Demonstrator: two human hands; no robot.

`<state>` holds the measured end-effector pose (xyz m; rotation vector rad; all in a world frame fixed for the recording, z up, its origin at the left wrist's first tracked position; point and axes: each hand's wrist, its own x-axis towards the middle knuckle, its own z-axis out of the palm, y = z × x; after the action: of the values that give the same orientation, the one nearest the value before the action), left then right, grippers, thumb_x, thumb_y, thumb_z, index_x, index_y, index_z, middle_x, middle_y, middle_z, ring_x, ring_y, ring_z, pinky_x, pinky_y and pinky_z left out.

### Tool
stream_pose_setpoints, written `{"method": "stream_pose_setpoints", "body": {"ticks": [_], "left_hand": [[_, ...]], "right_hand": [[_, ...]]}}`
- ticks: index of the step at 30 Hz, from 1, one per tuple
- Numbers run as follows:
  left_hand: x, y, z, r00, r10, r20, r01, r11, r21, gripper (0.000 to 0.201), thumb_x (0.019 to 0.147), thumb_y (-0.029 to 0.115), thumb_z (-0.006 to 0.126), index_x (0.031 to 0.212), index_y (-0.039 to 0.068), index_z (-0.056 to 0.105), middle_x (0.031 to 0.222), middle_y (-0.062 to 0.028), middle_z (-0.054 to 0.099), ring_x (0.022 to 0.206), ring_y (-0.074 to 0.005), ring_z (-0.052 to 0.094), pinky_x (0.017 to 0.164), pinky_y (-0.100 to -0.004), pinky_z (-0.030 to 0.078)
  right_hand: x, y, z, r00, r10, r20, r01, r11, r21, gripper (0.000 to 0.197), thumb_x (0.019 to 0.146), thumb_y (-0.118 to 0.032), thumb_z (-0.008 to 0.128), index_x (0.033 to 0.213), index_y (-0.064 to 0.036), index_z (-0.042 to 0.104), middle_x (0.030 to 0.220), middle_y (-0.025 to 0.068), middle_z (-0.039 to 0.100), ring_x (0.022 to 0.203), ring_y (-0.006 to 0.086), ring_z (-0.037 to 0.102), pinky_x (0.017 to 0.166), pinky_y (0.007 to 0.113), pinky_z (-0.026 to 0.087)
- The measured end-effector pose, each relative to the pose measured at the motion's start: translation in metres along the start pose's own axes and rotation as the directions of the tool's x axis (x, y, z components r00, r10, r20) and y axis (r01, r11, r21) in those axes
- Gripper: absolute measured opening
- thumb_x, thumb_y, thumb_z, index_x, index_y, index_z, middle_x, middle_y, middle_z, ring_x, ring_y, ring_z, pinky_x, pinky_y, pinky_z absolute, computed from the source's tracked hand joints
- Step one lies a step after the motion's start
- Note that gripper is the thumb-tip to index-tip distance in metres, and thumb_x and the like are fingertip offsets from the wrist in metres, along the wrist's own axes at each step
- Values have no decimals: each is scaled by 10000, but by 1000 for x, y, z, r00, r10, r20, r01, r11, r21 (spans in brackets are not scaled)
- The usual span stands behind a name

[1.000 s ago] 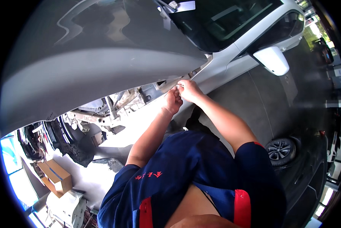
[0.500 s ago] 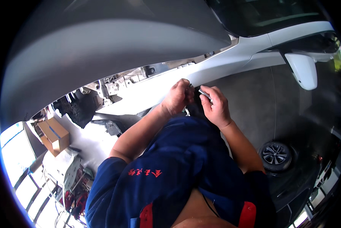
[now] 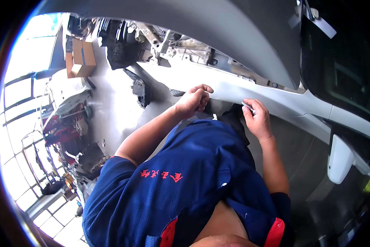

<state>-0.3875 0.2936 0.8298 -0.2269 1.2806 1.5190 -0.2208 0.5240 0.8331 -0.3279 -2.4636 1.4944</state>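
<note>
The car is looking partly taken apart: the hood (image 3: 250, 39) is standing raised off the white fender (image 3: 234, 88), and the front end is showing bare metal parts (image 3: 193, 53) with no cover over them. Those parts are remaining uncovered, and whether any fastening is finished is not showing.

The right hand (image 3: 257, 118) is holding a small metal piece (image 3: 248, 107) near the fender's edge, its thumb and fingers closing around it; its exact kind is too small to tell. The left hand (image 3: 193, 101) is hovering beside the fender, well apart from the right, with the index reaching outward and the other fingers curling inward; whether they are gripping anything, I cannot tell.

The fender's smooth surface is catching strong light and is sloping past both hands toward the side mirror (image 3: 340, 160) and the dark windshield (image 3: 341, 74). Below, a grey floor (image 3: 106, 96) is gleaming on the left and darkening on the right. A dark lamp-like part (image 3: 141, 91) is lying on it, a cardboard box (image 3: 84, 57) is sitting farther left, and bright window panes (image 3: 18, 99) are lining that side.
</note>
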Motion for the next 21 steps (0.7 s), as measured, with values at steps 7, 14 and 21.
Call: {"method": "stream_pose_setpoints", "body": {"ticks": [7, 14, 21], "left_hand": [[-35, -8, -91, 986, 167, 9, -163, 972, -169, 181, 956, 57, 434, 1015, 101, 599, 813, 9, 569, 670, -110, 508, 630, -270, 451], [-85, 2, -232, 954, 276, -114, -281, 959, -35, 165, 973, 110, 469, 1039, 64, 613, 738, 35, 514, 605, -82, 451, 595, -245, 413], [-128, 10, -332, 832, 552, -46, -460, 735, 498, 318, 999, 181, 507, 1238, 34, 656, 854, 25, 587, 759, -61, 518, 720, -229, 450]], "right_hand": [[34, -50, 80, 989, 29, 142, -28, 1000, -8, 174, 916, -46, 668, 1078, 10, 696, 974, 141, 710, 878, 251, 706, 794, 347, 567], [80, -105, 248, 915, 352, 197, -399, 714, 575, 476, 911, 23, 559, 1376, 78, 473, 1044, 79, 581, 885, 161, 622, 826, 294, 536], [115, -177, 361, 831, 396, 391, -537, 382, 753, 391, 996, -5, 555, 1377, 53, 485, 1136, 133, 636, 971, 205, 662, 906, 361, 563]]}}
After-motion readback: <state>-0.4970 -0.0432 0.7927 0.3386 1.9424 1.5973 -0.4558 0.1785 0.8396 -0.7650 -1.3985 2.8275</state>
